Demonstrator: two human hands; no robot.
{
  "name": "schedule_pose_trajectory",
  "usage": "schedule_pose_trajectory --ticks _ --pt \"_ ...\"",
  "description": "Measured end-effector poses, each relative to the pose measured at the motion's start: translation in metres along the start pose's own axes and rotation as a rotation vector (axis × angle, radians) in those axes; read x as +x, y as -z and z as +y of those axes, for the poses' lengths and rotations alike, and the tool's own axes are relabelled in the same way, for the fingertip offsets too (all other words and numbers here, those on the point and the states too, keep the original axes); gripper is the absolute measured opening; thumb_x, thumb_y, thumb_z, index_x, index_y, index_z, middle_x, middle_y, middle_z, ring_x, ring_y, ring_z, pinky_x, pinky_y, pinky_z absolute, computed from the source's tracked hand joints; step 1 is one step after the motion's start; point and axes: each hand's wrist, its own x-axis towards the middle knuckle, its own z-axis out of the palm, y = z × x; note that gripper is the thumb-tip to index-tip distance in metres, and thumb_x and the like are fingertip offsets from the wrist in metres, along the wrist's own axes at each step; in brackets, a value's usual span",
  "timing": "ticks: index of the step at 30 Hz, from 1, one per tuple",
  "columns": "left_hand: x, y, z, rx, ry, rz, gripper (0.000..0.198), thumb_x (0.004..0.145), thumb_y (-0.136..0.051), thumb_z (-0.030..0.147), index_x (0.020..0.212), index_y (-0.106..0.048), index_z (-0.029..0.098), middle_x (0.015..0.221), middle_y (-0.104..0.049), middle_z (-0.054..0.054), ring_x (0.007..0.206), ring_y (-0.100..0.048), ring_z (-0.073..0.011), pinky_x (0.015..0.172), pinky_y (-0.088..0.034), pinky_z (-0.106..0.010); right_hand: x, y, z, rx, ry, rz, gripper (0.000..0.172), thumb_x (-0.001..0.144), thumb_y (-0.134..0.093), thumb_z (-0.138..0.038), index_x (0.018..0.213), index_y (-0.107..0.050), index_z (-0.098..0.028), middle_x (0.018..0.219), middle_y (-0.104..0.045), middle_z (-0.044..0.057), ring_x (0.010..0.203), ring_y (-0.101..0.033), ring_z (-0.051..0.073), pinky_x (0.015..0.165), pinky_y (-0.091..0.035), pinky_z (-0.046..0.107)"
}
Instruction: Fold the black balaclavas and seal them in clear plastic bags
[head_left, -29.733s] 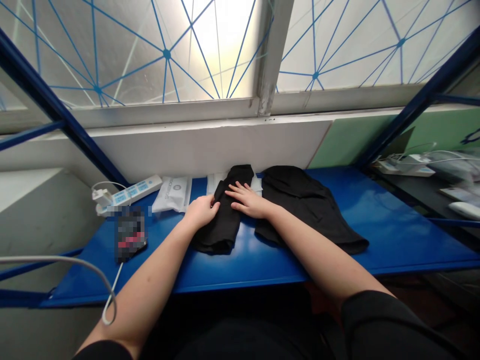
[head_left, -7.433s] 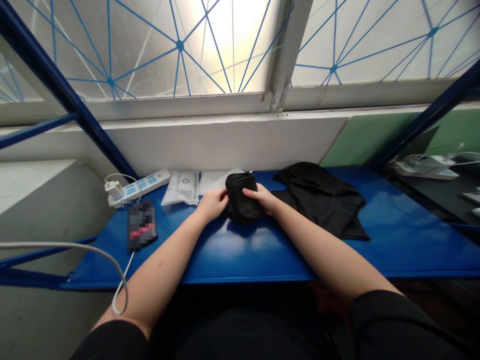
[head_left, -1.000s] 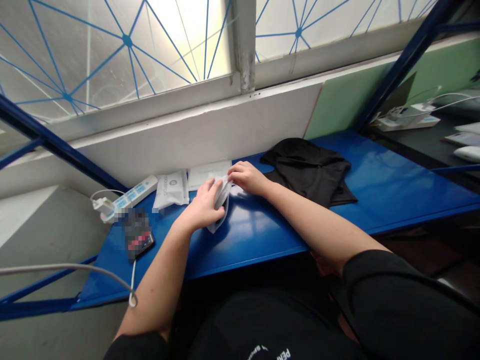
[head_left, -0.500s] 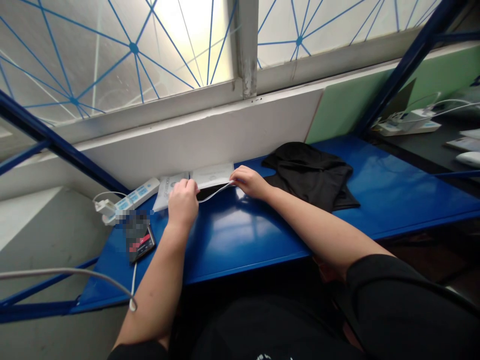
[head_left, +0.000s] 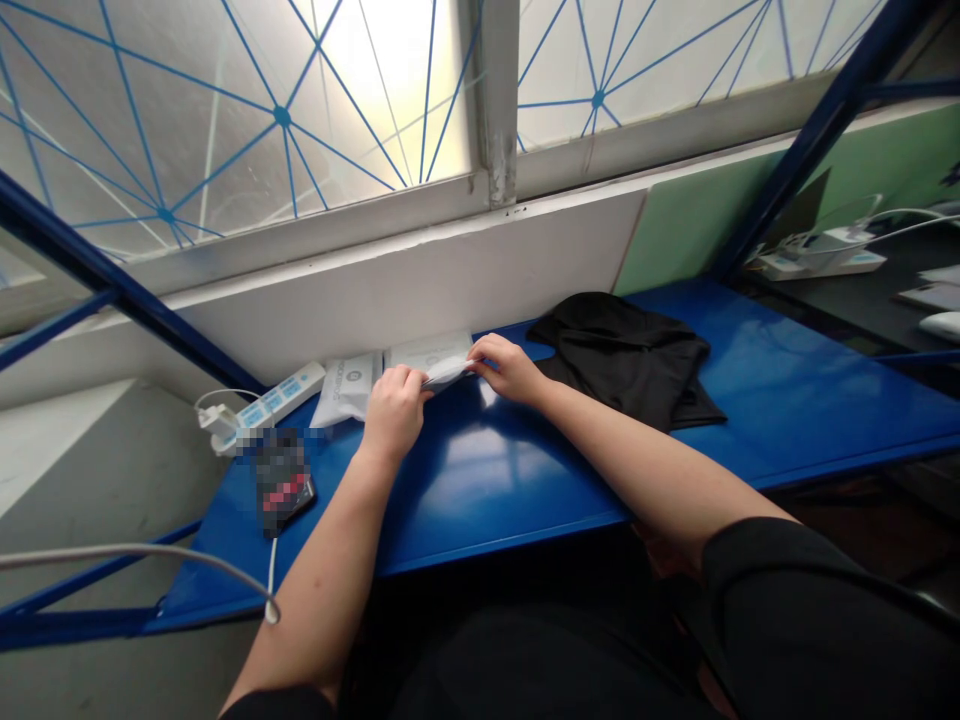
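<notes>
My left hand (head_left: 394,410) is closed on the near edge of a white plastic packing bag (head_left: 431,352) lying at the back of the blue table. The fingers of my right hand (head_left: 506,368) pinch the same edge farther right. Between the hands the edge runs nearly straight, and the bag's mouth looks closed. Just left of it is a white plastic piece with grey print and a round logo (head_left: 352,377); I cannot tell if it is a separate bag. To the right, a black folded cloth (head_left: 619,350) lies on the table.
A phone (head_left: 289,490), partly blurred, rests at the table's left with a cable attached. Behind it is a white power strip (head_left: 281,400) with a plug in it. Blue metal frame bars (head_left: 787,150) rise at both sides. A low wall (head_left: 540,250) backs the blue table (head_left: 495,480).
My left hand has moved right, closer to my right hand. The dark gap at the bag's mouth no longer shows. More of the printed plastic piece is visible.
</notes>
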Motion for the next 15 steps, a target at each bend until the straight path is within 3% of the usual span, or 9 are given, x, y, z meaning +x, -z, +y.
schedule_pose_trajectory --ticks 3,6,11,15 --pt "-0.001 -0.003 -0.005 -0.034 0.044 0.068 0.016 0.095 -0.058 0.029 0.088 -0.069 0.02 0.083 -0.061 -0.008 0.083 -0.054 -0.0253 0.073 -0.044 -0.036 0.0 0.0 0.0 -0.007 0.029 0.002 0.013 0.097 -0.058 -0.028 0.087 -0.063 -0.022 0.087 -0.067 0.007 0.086 -0.059 0.023 0.079 -0.049 0.038" --pt "-0.003 -0.003 -0.009 -0.026 0.049 0.143 0.021 0.097 -0.054 0.026 0.091 -0.073 0.021 0.077 -0.062 -0.006 0.081 -0.055 -0.025 0.073 -0.042 -0.036 0.0 -0.003 -0.004 -0.003 0.061 0.01 0.013 0.097 -0.059 -0.03 0.087 -0.064 -0.022 0.088 -0.068 0.007 0.086 -0.059 0.023 0.079 -0.049 0.039" --pt "-0.002 -0.005 -0.003 -0.056 0.027 0.262 0.023 0.099 -0.049 0.025 0.103 -0.071 0.019 0.091 -0.067 -0.01 0.091 -0.059 -0.0254 0.082 -0.042 -0.039 -0.003 -0.014 -0.015 0.018 0.07 0.072 0.016 0.097 -0.059 -0.033 0.088 -0.066 -0.022 0.087 -0.066 0.007 0.084 -0.059 0.021 0.078 -0.05 0.037" --pt "-0.001 -0.018 0.008 -0.111 -0.118 0.278 0.024 0.1 -0.049 0.027 0.114 -0.067 0.019 0.099 -0.068 -0.011 0.094 -0.061 -0.0239 0.086 -0.043 -0.038 -0.007 -0.022 -0.021 0.076 0.057 0.073 0.019 0.096 -0.062 -0.038 0.087 -0.069 -0.022 0.086 -0.066 0.005 0.08 -0.061 0.019 0.074 -0.052 0.033"
